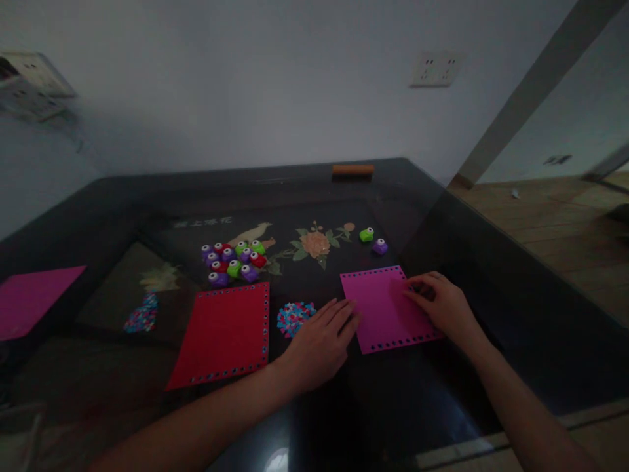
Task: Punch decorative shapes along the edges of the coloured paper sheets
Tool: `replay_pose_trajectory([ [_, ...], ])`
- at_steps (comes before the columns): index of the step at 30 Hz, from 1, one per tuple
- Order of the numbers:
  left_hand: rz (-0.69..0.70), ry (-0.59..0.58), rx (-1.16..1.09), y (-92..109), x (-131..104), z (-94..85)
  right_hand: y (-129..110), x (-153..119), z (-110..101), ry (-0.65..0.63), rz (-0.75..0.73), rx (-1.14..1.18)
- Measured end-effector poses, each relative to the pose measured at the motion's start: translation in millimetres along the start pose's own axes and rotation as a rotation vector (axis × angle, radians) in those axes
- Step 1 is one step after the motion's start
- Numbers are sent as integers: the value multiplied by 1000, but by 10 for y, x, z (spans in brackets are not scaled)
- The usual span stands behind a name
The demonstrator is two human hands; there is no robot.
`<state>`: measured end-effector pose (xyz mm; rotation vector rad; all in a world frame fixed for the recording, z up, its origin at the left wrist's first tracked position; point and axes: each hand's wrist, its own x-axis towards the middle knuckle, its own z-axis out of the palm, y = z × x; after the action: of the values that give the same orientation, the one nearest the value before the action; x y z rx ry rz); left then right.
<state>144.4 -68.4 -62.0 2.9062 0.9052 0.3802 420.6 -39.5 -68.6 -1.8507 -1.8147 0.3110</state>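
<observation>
A pink sheet point(386, 311) with small dark dots along its top and bottom edges lies on the dark table. My left hand point(324, 341) rests flat with its fingers stretched, the fingertips touching the sheet's left edge. Over the right side of the sheet is my right hand point(435, 301), thumb and forefinger pinched; what is between them is too small to name. A pile of coloured bits point(295, 318) sits just left of my left hand. Further left lies a red sheet point(223, 331), dotted along its top, right and bottom edges.
Several purple, red and green one-eyed pieces point(234, 262) are grouped behind the red sheet. One green piece point(366, 235) and one purple piece point(380, 246) sit behind the pink sheet. An orange-brown stick point(352, 170) lies by the wall. Another pink sheet point(37, 298) is at far left.
</observation>
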Motion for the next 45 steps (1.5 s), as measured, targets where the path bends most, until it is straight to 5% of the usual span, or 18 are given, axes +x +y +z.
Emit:
replay_pose_trajectory([
  [6,-12,105,-99,-116,-78,-393,40,25,7,1,10,4],
  [11,-266,280,-184,-653,-554,-663,30,46,-15,39,-3,27],
  [15,-536,436,-176,-1181,-1051,-678,46,67,-9,81,-35,66],
  [20,-661,424,-138,-1551,-1426,-596,-112,56,-25,98,-101,109],
  [27,-575,288,-150,-1627,-1543,-636,-1060,62,-3,-81,-378,153],
  [34,-571,192,-198,-1632,-1563,-620,-1960,276,669,-223,-645,21],
  [39,-552,171,-211,-1642,-1576,-584,-2220,349,1113,-319,-699,-197],
  [45,-523,147,-161,-1653,-1577,-532,-2272,254,1191,-287,-732,-316],
])
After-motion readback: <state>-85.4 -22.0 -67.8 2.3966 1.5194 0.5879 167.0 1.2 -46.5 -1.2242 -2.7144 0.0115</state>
